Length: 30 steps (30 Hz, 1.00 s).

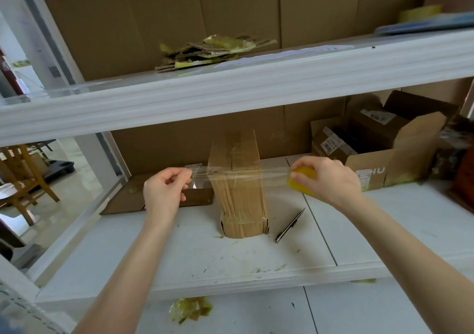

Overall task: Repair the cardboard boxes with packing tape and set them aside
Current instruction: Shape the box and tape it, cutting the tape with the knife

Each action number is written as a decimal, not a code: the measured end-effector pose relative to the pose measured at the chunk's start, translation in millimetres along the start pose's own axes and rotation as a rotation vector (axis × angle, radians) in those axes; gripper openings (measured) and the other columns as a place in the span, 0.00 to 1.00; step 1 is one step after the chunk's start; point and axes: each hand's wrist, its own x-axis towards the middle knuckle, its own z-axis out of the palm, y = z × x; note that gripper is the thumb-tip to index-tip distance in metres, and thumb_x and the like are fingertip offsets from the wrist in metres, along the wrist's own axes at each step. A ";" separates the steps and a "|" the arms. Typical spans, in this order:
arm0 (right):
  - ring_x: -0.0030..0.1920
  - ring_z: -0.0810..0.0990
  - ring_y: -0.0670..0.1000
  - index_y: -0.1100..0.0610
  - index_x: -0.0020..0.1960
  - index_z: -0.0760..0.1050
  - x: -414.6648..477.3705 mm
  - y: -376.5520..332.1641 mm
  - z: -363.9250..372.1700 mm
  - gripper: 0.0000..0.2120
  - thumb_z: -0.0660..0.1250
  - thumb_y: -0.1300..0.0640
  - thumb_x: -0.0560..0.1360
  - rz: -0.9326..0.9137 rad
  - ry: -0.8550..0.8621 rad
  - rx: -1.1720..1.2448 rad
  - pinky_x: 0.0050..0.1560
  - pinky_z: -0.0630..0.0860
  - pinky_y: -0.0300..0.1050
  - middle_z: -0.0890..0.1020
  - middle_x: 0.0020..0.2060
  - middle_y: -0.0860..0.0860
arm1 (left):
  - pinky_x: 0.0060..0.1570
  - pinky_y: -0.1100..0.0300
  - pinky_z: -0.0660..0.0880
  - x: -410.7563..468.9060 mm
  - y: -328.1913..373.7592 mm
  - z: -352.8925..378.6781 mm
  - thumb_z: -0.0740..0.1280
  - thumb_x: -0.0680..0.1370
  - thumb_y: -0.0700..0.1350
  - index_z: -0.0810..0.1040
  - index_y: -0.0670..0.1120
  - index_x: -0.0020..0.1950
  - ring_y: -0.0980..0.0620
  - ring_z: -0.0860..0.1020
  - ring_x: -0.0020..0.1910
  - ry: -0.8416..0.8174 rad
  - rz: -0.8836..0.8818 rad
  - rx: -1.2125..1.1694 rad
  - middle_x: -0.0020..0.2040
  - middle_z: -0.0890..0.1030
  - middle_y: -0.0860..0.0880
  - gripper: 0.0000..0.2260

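While I look down at the white shelf (179, 254), my left hand (165, 192) pinches the free end of a clear tape strip (272, 172) between thumb and curled fingers. My right hand (327, 177) is wrapped round the yellow tape roll (302, 178). The strip runs taut from hand to hand across the near face of the cardboard bundle (239, 200); I cannot tell whether it touches yet. That bundle of flattened boxes stands on end in the middle of the shelf, banded with tape near its base. Its top edge sits just under the upper shelf rail (230, 87), so there is little room above. Bare shelf lies between its base and the front lip. A knife (289, 224) lies slantwise just right of the base, not touching. A flat cardboard sheet (125, 198) fills the back left corner beneath my left hand. An open box (410, 149) sits at the right, well apart from the bundle.
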 end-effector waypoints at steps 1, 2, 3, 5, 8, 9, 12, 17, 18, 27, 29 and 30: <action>0.44 0.76 0.51 0.35 0.49 0.73 2.1 -1.4 0.8 0.07 0.62 0.36 0.75 0.010 0.035 0.002 0.38 0.74 0.44 0.79 0.44 0.46 | 0.32 0.62 0.75 0.8 -2.8 1.4 0.70 0.76 0.46 0.83 0.50 0.44 0.58 0.75 0.26 0.004 -0.016 -0.004 0.33 0.81 0.54 0.03; 0.43 0.76 0.52 0.36 0.49 0.74 4.3 -2.9 1.1 0.08 0.61 0.35 0.75 0.021 0.066 0.004 0.36 0.72 0.43 0.79 0.42 0.47 | 0.32 0.61 0.76 2.5 -4.2 3.1 0.70 0.76 0.46 0.83 0.50 0.44 0.58 0.75 0.26 0.007 -0.030 -0.012 0.33 0.81 0.53 0.03; 0.42 0.77 0.52 0.37 0.49 0.75 6.4 -5.1 1.3 0.09 0.61 0.35 0.75 0.029 0.089 -0.002 0.34 0.70 0.41 0.79 0.41 0.47 | 0.33 0.62 0.76 4.6 -5.3 4.3 0.70 0.75 0.46 0.83 0.50 0.44 0.59 0.75 0.26 0.009 -0.042 -0.023 0.33 0.81 0.53 0.02; 0.40 0.76 0.52 0.38 0.50 0.77 9.7 -8.8 2.4 0.10 0.61 0.36 0.76 0.038 0.123 -0.036 0.32 0.67 0.39 0.79 0.39 0.47 | 0.33 0.63 0.76 8.4 -8.0 6.7 0.71 0.75 0.45 0.83 0.51 0.43 0.60 0.75 0.26 0.005 -0.067 -0.041 0.32 0.81 0.54 0.02; 0.40 0.77 0.51 0.39 0.51 0.79 13.9 -11.3 4.2 0.10 0.63 0.37 0.76 0.045 0.148 -0.057 0.34 0.69 0.40 0.79 0.38 0.46 | 0.31 0.67 0.76 11.3 -13.7 10.2 0.71 0.75 0.43 0.83 0.50 0.43 0.60 0.76 0.27 -0.003 -0.083 -0.061 0.33 0.82 0.53 0.02; 0.40 0.77 0.51 0.39 0.51 0.79 15.7 -11.7 5.1 0.10 0.63 0.38 0.76 0.047 0.149 -0.052 0.34 0.70 0.41 0.79 0.39 0.46 | 0.30 0.68 0.75 12.3 -15.2 11.5 0.71 0.75 0.43 0.83 0.50 0.43 0.61 0.76 0.27 -0.002 -0.085 -0.067 0.34 0.82 0.52 0.02; 0.41 0.79 0.52 0.40 0.52 0.79 21.3 -12.1 9.4 0.10 0.63 0.39 0.77 0.056 0.153 -0.047 0.36 0.73 0.42 0.80 0.40 0.47 | 0.29 0.69 0.74 16.6 -18.9 15.1 0.71 0.75 0.42 0.83 0.48 0.44 0.61 0.76 0.28 -0.002 -0.085 -0.076 0.36 0.82 0.50 0.02; 0.40 0.78 0.52 0.40 0.52 0.79 33.0 -6.6 22.0 0.10 0.63 0.39 0.77 0.067 0.151 -0.028 0.36 0.71 0.41 0.80 0.41 0.46 | 0.30 0.70 0.74 26.8 -27.6 21.7 0.70 0.75 0.42 0.82 0.50 0.44 0.62 0.78 0.30 -0.030 -0.082 -0.087 0.37 0.82 0.50 0.03; 0.39 0.77 0.52 0.40 0.53 0.79 35.9 -5.7 25.1 0.10 0.63 0.39 0.77 0.074 0.141 -0.023 0.35 0.71 0.41 0.79 0.40 0.46 | 0.30 0.70 0.74 28.3 -30.3 23.9 0.70 0.76 0.42 0.82 0.50 0.44 0.63 0.78 0.31 -0.044 -0.080 -0.090 0.37 0.82 0.51 0.04; 0.44 0.77 0.53 0.38 0.53 0.78 62.0 -13.6 55.2 0.10 0.60 0.38 0.77 0.105 0.034 -0.048 0.38 0.73 0.44 0.80 0.44 0.47 | 0.34 0.66 0.73 47.7 -50.3 60.9 0.64 0.80 0.45 0.77 0.52 0.45 0.57 0.78 0.41 -0.219 -0.210 -0.071 0.42 0.80 0.51 0.06; 0.48 0.79 0.55 0.38 0.54 0.77 67.6 -20.0 59.2 0.10 0.61 0.39 0.77 0.115 -0.008 -0.060 0.43 0.77 0.47 0.80 0.47 0.48 | 0.38 0.64 0.75 52.4 -53.8 67.8 0.62 0.81 0.45 0.77 0.51 0.46 0.54 0.79 0.45 -0.253 -0.242 -0.071 0.45 0.80 0.50 0.06; 0.49 0.79 0.56 0.38 0.54 0.76 70.4 -23.1 60.9 0.09 0.61 0.41 0.77 0.120 -0.030 -0.072 0.43 0.77 0.47 0.80 0.48 0.49 | 0.42 0.61 0.77 54.4 -54.6 70.4 0.61 0.81 0.46 0.77 0.50 0.47 0.52 0.79 0.47 -0.277 -0.250 -0.069 0.47 0.80 0.48 0.06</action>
